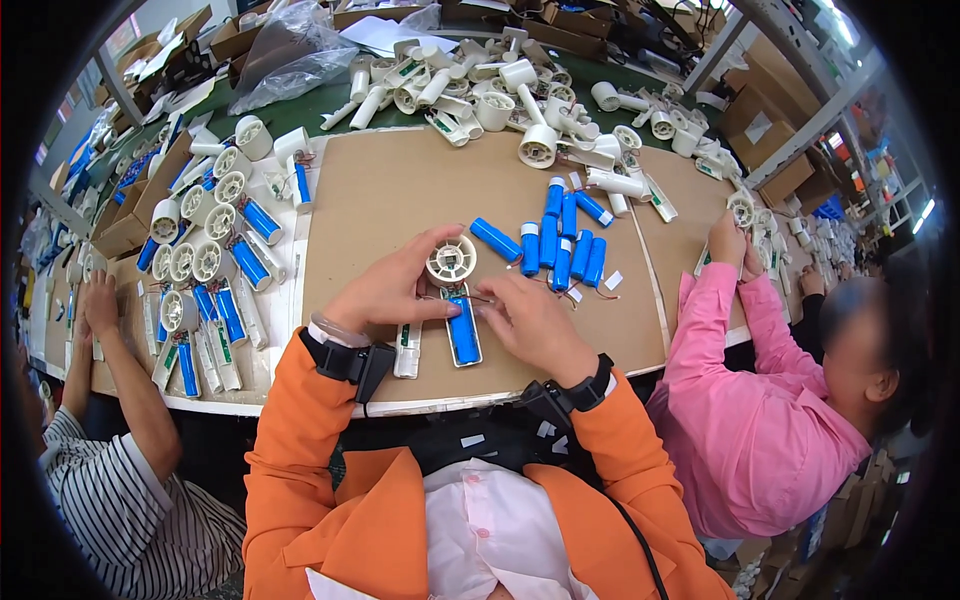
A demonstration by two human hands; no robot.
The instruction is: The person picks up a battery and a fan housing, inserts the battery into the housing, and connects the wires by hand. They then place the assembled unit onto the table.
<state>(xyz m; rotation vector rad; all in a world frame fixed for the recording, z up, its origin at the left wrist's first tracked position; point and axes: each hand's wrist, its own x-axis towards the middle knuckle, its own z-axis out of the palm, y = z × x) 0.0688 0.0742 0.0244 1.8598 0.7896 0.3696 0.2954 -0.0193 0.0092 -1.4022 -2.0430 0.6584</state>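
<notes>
Here we are over the bench [298,118], and the action sits dead centre: a white housing [451,262] lies on the brown cardboard sheet [385,185], its round spoked head pointing away from the person, a blue cell [464,340] set lengthwise in its narrow trough. The left hand [385,290] has it, fingers curved about the round head, thumb laid down on the cell's upper end: a firm grasp. In from the other side comes the right hand [543,325], fingers bent, tips right by the thin wires beside the cell; whether they pinch a wire, I cannot tell. Both wrists carry black strapped devices, 1 each, below orange sleeves.

Just left of the housing lies a loose white strip [407,352]. Off to the right, a cluster of loose blue cells [561,262] sprawls over the cardboard, small white slips beside it. At the back, white housings [495,110] pile up in a heap, a clear plastic bag [290,65] near them. Over on the left, more units with blue cells [211,262] crowd together. And 2 co-workers flank the scene: striped shirt [140,500] at left, pink sleeves [710,330] at right, hands on white parts.
</notes>
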